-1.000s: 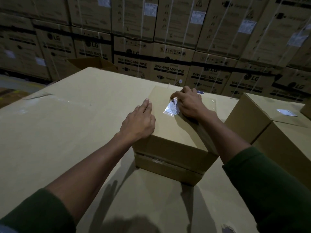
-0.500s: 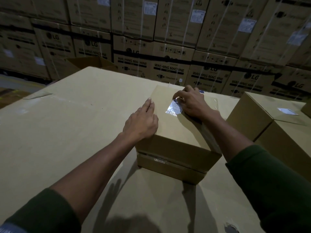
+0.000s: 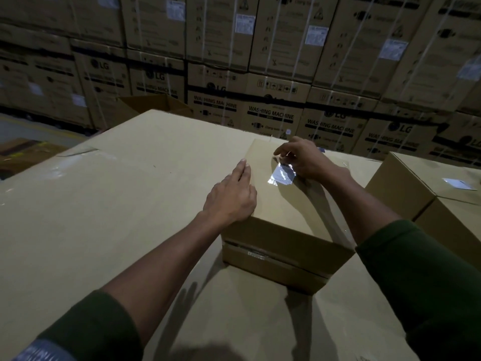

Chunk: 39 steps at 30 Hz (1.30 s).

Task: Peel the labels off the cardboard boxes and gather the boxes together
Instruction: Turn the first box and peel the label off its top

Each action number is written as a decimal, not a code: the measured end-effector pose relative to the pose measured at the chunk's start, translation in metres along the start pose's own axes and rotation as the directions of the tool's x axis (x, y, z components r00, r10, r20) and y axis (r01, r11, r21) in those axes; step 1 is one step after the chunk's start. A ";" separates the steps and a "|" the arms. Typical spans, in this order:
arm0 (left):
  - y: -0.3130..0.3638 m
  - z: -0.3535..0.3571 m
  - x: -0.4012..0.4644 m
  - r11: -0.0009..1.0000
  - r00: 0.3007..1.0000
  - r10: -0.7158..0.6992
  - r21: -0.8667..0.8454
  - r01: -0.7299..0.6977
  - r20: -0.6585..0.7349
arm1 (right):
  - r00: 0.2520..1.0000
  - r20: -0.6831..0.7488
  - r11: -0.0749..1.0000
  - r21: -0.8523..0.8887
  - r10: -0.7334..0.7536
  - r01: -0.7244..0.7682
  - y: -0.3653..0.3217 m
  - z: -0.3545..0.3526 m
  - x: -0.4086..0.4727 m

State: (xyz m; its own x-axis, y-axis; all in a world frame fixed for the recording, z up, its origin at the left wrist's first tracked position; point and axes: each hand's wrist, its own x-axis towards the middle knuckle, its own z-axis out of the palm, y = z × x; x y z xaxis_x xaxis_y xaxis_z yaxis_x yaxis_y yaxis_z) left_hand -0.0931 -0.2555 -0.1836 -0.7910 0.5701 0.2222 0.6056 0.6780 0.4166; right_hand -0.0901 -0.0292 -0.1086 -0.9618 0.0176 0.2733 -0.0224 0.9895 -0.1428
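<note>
A small cardboard box stands in the middle of a big flat cardboard surface. On its top lies a shiny label, partly lifted at its far edge. My right hand pinches that raised edge with thumb and fingers. My left hand lies flat on the box's left top edge and presses it down. To the right stands a second cardboard box with a label stuck flat on its top.
A wall of stacked washing-machine cartons rises behind the surface. An open carton flap shows at the back left. The floor lies beyond the left edge.
My right hand has peeled the label's far edge further up. The left hand stays pressed on the box.
</note>
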 end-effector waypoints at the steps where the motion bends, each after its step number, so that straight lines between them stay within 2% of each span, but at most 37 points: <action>1: 0.000 0.000 0.000 1.000 1.000 0.001 0.001 -0.001 0.000 | 1.000 0.000 1.000 0.001 -0.006 0.006 0.001 -0.001 -0.001; 6: 0.000 -0.001 0.000 1.000 1.000 0.007 -0.003 -0.007 -0.004 | 0.999 -0.049 1.000 -0.010 -0.018 0.017 0.000 -0.004 -0.002; 14: -0.001 -0.001 0.002 1.000 1.000 0.007 0.005 -0.007 0.004 | 1.000 -0.021 0.998 -0.054 -0.017 0.016 -0.001 -0.004 0.003; 28: -0.001 0.003 0.016 0.999 0.999 -0.023 0.026 0.022 0.040 | 0.999 -0.005 0.973 0.229 0.042 -0.040 0.011 -0.007 -0.010; 33: -0.002 0.004 0.021 0.999 0.998 -0.028 0.021 0.027 0.054 | 0.999 0.031 0.964 0.264 0.028 -0.035 0.016 -0.011 -0.009; 39: -0.001 0.004 0.024 0.999 0.998 -0.029 0.040 0.027 0.052 | 0.984 0.175 0.990 0.129 0.039 -0.062 0.022 -0.014 0.000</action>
State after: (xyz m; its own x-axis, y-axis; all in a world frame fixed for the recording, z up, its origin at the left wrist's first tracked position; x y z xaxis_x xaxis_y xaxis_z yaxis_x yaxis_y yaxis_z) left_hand -0.1120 -0.2409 -0.1819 -0.8025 0.5738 0.1635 0.5872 0.7109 0.3871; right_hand -0.0871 -0.0058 -0.0981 -0.9948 0.0307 0.0968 0.0022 0.9596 -0.2813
